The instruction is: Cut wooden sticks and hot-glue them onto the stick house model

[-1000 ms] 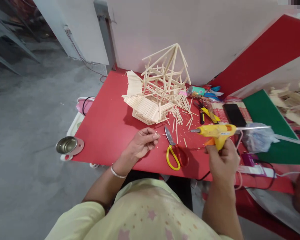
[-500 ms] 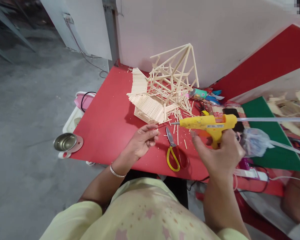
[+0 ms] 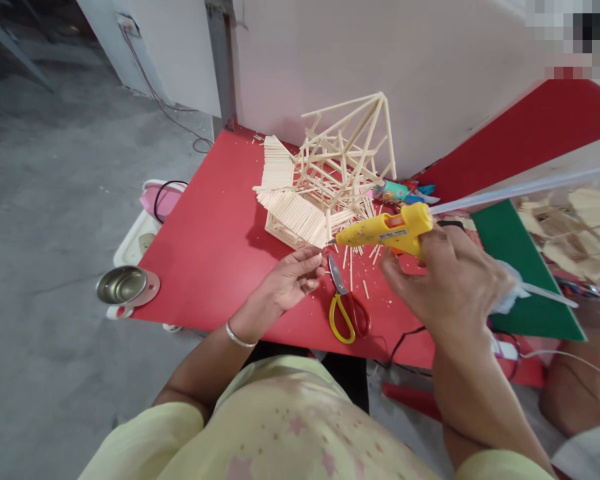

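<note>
My right hand (image 3: 447, 283) grips a yellow glue gun (image 3: 387, 230) with a long clear glue stick out its back. The nozzle points left at my left hand's fingertips. My left hand (image 3: 293, 277) rests on the red table (image 3: 215, 247) with its fingers pinched on a small thin stick, just in front of a house model of wooden sticks (image 3: 320, 180). Loose sticks (image 3: 357, 257) lie scattered beside the model.
Yellow-and-red scissors (image 3: 345, 307) lie between my hands. A steel cup (image 3: 120, 285) sits at the table's left corner above a white and pink container (image 3: 150, 220). A green board (image 3: 520, 267), tools and another person's arm (image 3: 575, 373) are on the right. A white wall stands behind.
My right hand has carried the glue gun left and tilted it, so its nozzle now nearly meets my left fingertips. My left hand stayed near the model.
</note>
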{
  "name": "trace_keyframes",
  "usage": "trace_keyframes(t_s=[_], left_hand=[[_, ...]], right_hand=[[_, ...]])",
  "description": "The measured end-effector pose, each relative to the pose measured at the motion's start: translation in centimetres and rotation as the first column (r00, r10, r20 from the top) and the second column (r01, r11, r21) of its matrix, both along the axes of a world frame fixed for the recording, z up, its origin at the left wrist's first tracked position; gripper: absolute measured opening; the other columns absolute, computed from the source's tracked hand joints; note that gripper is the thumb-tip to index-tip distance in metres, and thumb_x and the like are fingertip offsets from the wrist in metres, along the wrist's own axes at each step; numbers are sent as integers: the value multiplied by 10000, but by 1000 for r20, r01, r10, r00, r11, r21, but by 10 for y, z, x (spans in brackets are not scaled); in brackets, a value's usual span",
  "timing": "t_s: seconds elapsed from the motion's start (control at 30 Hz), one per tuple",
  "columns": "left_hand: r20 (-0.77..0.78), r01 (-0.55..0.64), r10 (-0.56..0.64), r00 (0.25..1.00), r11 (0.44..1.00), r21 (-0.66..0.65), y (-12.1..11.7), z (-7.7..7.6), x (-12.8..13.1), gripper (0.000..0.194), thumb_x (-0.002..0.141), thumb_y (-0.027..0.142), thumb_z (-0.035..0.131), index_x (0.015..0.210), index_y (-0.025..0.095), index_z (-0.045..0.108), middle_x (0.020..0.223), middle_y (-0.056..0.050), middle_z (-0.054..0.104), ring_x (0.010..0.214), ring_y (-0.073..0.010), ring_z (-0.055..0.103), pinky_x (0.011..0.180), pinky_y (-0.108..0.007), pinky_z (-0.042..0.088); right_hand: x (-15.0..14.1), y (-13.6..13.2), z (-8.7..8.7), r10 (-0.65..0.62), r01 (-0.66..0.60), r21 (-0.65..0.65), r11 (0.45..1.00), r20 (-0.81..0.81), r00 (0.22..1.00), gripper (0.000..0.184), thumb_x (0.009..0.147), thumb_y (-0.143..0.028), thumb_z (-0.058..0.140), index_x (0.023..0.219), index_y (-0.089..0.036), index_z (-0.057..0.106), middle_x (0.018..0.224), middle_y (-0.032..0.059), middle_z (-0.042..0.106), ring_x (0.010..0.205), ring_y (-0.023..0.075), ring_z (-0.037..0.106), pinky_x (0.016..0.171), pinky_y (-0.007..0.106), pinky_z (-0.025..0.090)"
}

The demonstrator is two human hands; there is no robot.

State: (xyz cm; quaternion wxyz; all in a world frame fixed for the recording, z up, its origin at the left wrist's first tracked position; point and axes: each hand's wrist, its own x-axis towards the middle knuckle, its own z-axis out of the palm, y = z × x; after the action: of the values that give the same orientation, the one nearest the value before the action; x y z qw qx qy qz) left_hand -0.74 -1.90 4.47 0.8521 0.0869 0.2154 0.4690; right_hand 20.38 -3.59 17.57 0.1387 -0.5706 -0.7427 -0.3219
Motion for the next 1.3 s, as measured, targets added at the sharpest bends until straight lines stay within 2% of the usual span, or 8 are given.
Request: trace_keyframes(t_s=[0.27,0.47,0.6,0.77,0.9,0.97,1.13,1.3], left_hand=[[-39,48,-47,998,999,11,-3,-7,-1,304,679,113,909,929,143,739,823,-41,742,668,-95,696,477,-133,421],[-52,52,-53,997,998,-19,-8,-14,4,265,691,150,908,903,142,748,801,-48,739,678,-104,696,493,-139,428],[-85,40,-42,995,999,-21,-6,-11,7,293,645,154,934,875,140,754,764,-40,734,649,-99,679,472,-133,417],[-188,14,-11,982,1000,18,-2,-17,19,358,587,167,965,875,143,753,753,-18,717,620,-75,646,464,-127,413],[-288,37,-14,958,997,75,4,-25,34,363,586,223,975,843,149,729,728,-8,698,606,-68,626,478,-134,416],[-333,56,-13,943,991,122,10,-24,46,358,610,230,965,852,151,714,744,-12,701,612,-71,626,493,-146,426],[-374,13,72,924,976,219,28,-22,83,367,642,248,946,890,160,691,767,-10,710,616,-85,629,506,-170,435],[-403,-45,145,904,968,248,31,-36,103,367,638,252,949,882,147,695,760,-19,703,604,-81,614,494,-171,399]], right_hand=[[3,5,5,78,-94,185,978,94,993,336,822,-500,678,941,-190,631,764,11,632,561,110,408,532,293,179],[9,-3,-7,51,-44,106,993,-67,996,347,845,-522,684,922,-195,598,753,15,614,630,145,507,553,285,241],[21,-14,-33,-114,118,-3,993,-267,957,440,862,-620,660,961,-194,616,774,36,591,665,168,505,576,290,223],[41,-25,-91,-282,291,-61,955,-500,819,549,859,-718,636,1020,-193,623,804,44,616,706,199,549,596,294,258],[54,-2,-140,-314,288,-142,947,-601,735,609,867,-751,597,1082,-182,627,884,78,669,774,234,608,626,305,315],[63,18,-158,-316,317,-117,941,-643,698,629,881,-752,571,1112,-170,627,930,102,683,822,255,626,661,318,358],[86,57,-182,-235,295,-67,953,-780,581,640,835,-770,606,1072,-177,626,947,112,683,847,264,627,733,360,433],[92,56,-190,-106,114,-67,991,-919,380,580,801,-764,650,963,-210,594,742,5,611,659,188,552,651,322,425]])
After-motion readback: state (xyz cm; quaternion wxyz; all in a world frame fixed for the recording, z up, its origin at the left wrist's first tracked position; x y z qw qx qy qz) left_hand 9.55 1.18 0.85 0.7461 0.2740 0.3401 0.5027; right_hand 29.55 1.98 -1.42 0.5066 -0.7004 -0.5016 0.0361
